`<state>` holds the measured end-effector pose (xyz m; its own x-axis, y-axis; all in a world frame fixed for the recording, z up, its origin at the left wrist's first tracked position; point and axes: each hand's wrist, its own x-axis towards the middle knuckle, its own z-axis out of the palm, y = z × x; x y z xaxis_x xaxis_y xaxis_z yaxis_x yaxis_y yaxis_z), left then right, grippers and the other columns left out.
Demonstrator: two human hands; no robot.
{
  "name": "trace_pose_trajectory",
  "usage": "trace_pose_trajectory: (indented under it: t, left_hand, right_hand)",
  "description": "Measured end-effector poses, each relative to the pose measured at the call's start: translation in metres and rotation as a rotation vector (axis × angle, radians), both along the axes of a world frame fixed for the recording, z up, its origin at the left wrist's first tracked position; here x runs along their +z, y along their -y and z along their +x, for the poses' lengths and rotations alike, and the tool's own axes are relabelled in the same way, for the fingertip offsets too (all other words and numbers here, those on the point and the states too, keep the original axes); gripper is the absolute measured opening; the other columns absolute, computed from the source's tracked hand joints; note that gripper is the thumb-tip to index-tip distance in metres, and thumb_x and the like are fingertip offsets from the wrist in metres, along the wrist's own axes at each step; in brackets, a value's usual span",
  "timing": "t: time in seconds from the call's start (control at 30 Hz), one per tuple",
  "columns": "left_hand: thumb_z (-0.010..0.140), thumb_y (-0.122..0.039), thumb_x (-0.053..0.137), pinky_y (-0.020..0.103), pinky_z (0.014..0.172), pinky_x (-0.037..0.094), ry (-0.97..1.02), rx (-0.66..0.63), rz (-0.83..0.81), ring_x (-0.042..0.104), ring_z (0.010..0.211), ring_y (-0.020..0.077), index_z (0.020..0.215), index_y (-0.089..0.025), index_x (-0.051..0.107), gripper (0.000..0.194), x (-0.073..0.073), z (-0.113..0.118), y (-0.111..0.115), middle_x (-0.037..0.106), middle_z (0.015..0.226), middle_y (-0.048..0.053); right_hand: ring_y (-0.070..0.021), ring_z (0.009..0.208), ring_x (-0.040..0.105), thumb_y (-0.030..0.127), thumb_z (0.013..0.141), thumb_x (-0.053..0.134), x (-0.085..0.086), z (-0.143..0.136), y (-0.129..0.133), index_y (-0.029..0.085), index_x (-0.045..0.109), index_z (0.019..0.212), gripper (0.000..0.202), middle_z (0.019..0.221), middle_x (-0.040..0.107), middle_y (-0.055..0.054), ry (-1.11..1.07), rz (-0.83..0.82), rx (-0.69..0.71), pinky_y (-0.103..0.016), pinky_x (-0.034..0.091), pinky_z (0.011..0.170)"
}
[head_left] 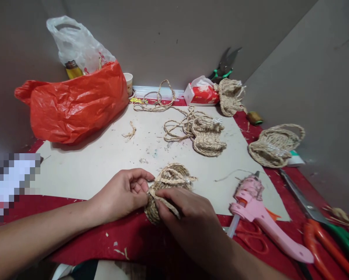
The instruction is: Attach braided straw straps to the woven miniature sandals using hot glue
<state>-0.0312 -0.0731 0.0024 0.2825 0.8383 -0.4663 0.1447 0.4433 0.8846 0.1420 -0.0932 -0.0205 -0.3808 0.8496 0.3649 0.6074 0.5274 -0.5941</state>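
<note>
A small woven straw piece point(174, 173) with a braided cord and clear beads lies at the front edge of the pale board, between my hands. My left hand point(127, 190) pinches its left side, fingers curled. From the right, my right hand point(183, 210) grips the braid on top of it between thumb and forefinger; part of the piece is hidden beneath that hand. Behind them, another woven straw piece point(207, 136) with looped cords rests on the board.
A red plastic bag point(81, 103) stands at the left. Right of my hands are a pink glue gun point(264, 221), red-handled scissors point(254, 237) and large shears point(311, 210). Farther back are a tissue pack point(203, 95), a paper cup point(128, 83) and more woven pieces point(276, 144).
</note>
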Motion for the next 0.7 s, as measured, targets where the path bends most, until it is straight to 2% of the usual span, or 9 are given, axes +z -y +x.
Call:
trace_pose_trajectory:
  t: [0.17,0.43,0.57,0.7]
  left_hand:
    - [0.065,-0.010,0.062,0.021,0.055,0.035,-0.001,-0.012,0.015,0.043,0.056,0.0063,0.098,-0.015,0.056,0.034,0.002,-0.001,0.000,0.053,0.068,-0.006]
    - [0.065,-0.008,0.059,0.021,0.057,0.037,0.023,0.018,0.029,0.044,0.059,0.0065,0.098,-0.016,0.054,0.035,0.001,-0.001,0.003,0.054,0.073,-0.005]
    - [0.067,-0.006,0.057,0.021,0.057,0.039,-0.042,-0.003,0.129,0.045,0.060,0.0066,0.102,-0.018,0.055,0.038,-0.002,0.000,0.007,0.054,0.078,-0.004]
    - [0.071,-0.007,0.055,0.022,0.058,0.044,-0.162,-0.042,0.278,0.049,0.063,0.0081,0.107,-0.020,0.057,0.039,-0.004,-0.001,0.013,0.059,0.085,-0.001]
  right_hand:
    - [-0.0168,0.068,0.068,0.013,0.083,0.052,0.003,0.002,0.000,0.019,0.065,0.085,0.015,0.076,0.073,-0.001,-0.001,0.008,-0.002,-0.026,0.044,0.065]
    - [-0.0165,0.063,0.061,0.015,0.089,0.047,0.005,0.005,0.001,0.020,0.067,0.086,0.021,0.068,0.067,0.001,0.095,-0.042,0.116,-0.027,0.038,0.060]
    - [-0.0180,0.062,0.060,0.012,0.086,0.046,0.004,0.005,0.001,0.019,0.067,0.085,0.022,0.068,0.067,-0.001,0.198,0.015,0.124,-0.028,0.035,0.057]
    - [-0.0172,0.059,0.058,0.008,0.084,0.046,0.005,0.003,0.002,0.019,0.066,0.079,0.024,0.065,0.064,-0.001,0.226,0.079,0.121,-0.028,0.033,0.055]
